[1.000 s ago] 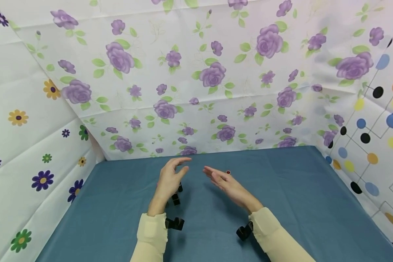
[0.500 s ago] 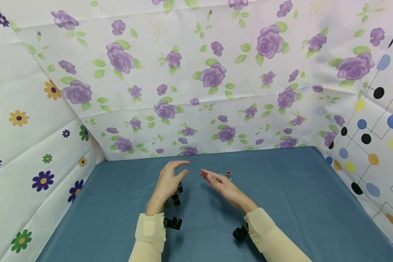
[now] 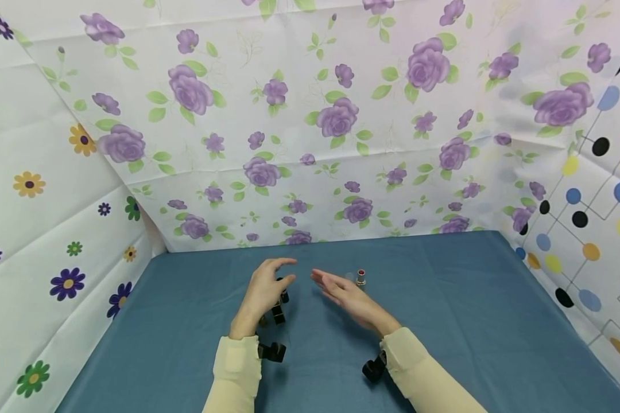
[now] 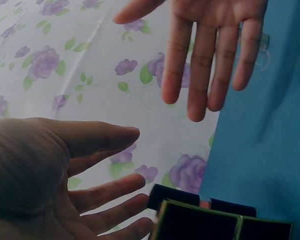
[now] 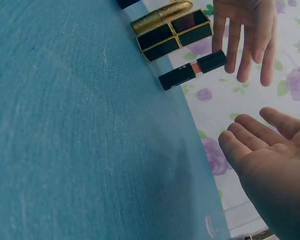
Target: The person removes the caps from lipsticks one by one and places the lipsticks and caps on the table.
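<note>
My left hand [image 3: 262, 292] hovers above the table with thumb and fingers spread apart and nothing between them. Below and beside it are black tubes with gold trim [image 3: 278, 312], which look like lipsticks. The right wrist view shows them as black gold-edged tubes [image 5: 174, 36], a gold tube [image 5: 161, 16] and a slim black tube with a pinkish band [image 5: 192, 70]. My right hand [image 3: 350, 298] is held in the air with straight fingers and holds nothing. Just behind it stands a small lipstick-like tube with a red top [image 3: 361, 277], its lower part partly covered by the hand.
A small clear piece [image 3: 349, 276] shows beside the red-topped tube. Blue cloth [image 3: 454, 310] covers the table. Patterned sheets [image 3: 299, 115] hang as walls at the back and both sides. Dark wrist cameras [image 3: 374, 368] stick out inward from the sleeves.
My right hand has shifted left and slightly toward me, uncovering more of the red-topped tube and the clear piece. The left hand has moved slightly left and down.
</note>
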`<state>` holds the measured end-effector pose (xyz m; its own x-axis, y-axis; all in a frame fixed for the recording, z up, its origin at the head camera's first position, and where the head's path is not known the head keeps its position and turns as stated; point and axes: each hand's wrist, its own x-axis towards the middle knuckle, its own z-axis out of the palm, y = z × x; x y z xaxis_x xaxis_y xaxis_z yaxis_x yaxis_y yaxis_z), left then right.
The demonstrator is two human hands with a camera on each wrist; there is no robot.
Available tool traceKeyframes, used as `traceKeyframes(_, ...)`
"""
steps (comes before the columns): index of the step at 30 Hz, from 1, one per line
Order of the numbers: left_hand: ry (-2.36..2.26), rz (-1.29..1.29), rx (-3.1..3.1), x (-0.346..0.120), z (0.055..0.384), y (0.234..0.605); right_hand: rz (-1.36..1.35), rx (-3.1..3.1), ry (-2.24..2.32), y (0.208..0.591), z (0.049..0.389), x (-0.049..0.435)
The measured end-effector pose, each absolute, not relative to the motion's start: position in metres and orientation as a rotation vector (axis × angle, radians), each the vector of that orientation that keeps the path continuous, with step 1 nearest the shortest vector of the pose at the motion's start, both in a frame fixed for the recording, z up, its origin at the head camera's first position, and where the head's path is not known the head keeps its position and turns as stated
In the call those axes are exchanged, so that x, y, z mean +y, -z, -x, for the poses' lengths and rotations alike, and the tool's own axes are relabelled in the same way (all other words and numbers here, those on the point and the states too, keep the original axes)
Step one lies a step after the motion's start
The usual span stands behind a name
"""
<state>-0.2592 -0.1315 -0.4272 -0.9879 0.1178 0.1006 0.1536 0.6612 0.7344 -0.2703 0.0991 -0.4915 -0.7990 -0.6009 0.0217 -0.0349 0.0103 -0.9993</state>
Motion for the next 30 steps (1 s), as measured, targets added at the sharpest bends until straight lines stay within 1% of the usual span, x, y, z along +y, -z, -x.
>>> traceKeyframes(13,1.24,0.212,-2.857,-0.136,0.257,0.433,0.618,1.893,1.819,0.498,0.271,0.093)
traceKeyframes(30,1.204,0.121,-2.905,-0.135,0.259,0.435,0.611,1.897,1.784,0.501,0.269,0.086)
